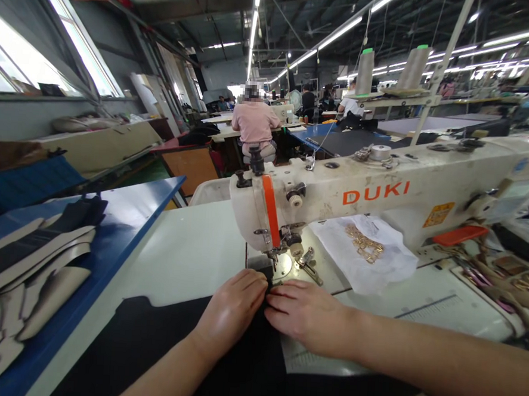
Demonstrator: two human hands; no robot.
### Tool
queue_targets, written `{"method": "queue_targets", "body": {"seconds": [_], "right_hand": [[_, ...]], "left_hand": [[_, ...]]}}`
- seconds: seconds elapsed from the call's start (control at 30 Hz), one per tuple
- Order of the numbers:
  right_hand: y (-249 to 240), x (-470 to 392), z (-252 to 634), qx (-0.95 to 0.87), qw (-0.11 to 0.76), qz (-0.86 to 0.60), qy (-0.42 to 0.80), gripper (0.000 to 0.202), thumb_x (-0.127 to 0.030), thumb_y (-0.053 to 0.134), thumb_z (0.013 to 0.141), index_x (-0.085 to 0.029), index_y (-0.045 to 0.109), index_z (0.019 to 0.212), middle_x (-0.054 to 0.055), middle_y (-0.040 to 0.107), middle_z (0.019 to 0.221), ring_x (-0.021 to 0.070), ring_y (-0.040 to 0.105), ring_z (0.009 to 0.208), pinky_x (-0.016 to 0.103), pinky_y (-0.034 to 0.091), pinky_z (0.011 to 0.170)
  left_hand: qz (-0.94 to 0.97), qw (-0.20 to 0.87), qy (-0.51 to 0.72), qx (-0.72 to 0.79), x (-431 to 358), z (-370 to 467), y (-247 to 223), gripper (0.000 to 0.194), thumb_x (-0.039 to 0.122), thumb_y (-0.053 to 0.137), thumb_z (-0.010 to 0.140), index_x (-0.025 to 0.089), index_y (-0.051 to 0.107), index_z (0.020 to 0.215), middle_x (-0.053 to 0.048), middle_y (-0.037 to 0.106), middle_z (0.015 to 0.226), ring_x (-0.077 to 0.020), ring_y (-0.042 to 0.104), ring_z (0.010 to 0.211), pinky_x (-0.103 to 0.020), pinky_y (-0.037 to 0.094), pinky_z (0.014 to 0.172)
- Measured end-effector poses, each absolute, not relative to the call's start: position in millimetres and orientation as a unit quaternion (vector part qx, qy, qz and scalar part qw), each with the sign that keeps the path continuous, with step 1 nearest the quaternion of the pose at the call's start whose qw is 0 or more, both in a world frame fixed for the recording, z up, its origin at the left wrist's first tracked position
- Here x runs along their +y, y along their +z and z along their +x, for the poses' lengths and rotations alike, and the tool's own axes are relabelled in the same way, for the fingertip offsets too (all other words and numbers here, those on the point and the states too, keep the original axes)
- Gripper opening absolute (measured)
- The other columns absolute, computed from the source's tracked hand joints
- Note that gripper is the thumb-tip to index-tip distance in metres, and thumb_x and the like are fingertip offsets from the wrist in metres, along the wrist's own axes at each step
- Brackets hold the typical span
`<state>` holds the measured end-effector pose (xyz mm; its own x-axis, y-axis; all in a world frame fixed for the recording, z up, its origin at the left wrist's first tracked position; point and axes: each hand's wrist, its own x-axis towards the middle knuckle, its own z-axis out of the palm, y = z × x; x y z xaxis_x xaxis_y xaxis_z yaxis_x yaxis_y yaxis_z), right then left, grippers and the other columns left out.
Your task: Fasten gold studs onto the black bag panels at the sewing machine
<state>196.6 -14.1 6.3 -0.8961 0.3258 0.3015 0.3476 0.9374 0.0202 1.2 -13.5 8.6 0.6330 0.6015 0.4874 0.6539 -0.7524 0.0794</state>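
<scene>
Black fabric [167, 329] lies on the pale green table [185, 241] of the sewing machine [337, 184], in front of the person. It is a wide piece, and its narrow upper part reaches up between the two hands, near the needle and the presser foot [275, 259].

The left hand [235, 298] is on this upper part. Its fingers are bent and close together, with the tips at the fabric just beside the presser foot; the thumb is hidden, so I cannot tell if they are clamped on it. The right hand [309, 314] is opposite, palm down. Its fingers are almost straight, near to each other, and the tips touch the edge of the fabric. Its thumb is also hidden, and I cannot tell if it grips.

Under the machine arm, to the right of the needle, a white plastic bag [332, 265] carries gold-coloured metal pieces [363, 242]. An orange tray [460, 235] is near the machine's base. At the left, a blue table [114, 236] bears a pile of beige and black cut pieces [41, 256]. Farther away, a person in a pink shirt [256, 124] sits, seen from behind.
</scene>
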Motion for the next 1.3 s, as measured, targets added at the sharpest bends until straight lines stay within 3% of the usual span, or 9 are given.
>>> {"method": "queue_targets", "body": {"seconds": [1.07,1.3], "right_hand": [[8,14,205,-0.974,0.12,-0.194,-0.014,0.017,-0.017,0.043,0.093,-0.014,0.059,0.098,0.007,0.062,0.1,0.0189,0.052,0.098,0.032,0.045,0.087],[6,17,205,-0.975,0.114,-0.19,-0.009,0.018,-0.017,0.042,0.093,-0.015,0.059,0.098,0.008,0.061,0.103,0.0188,0.052,0.101,0.031,0.045,0.087]], "left_hand": [[-0.907,0.094,-0.266,-0.312,25,10,5,0.032,0.02,0.034,0.096,0.015,0.061,0.079,-0.006,0.067,0.08,-0.0167,0.062,0.076,-0.032,0.055,0.073],[-0.904,0.098,-0.267,-0.321,26,8,3,0.028,0.02,0.037,0.095,0.016,0.06,0.082,-0.006,0.067,0.081,-0.0171,0.063,0.078,-0.031,0.054,0.073]]}}
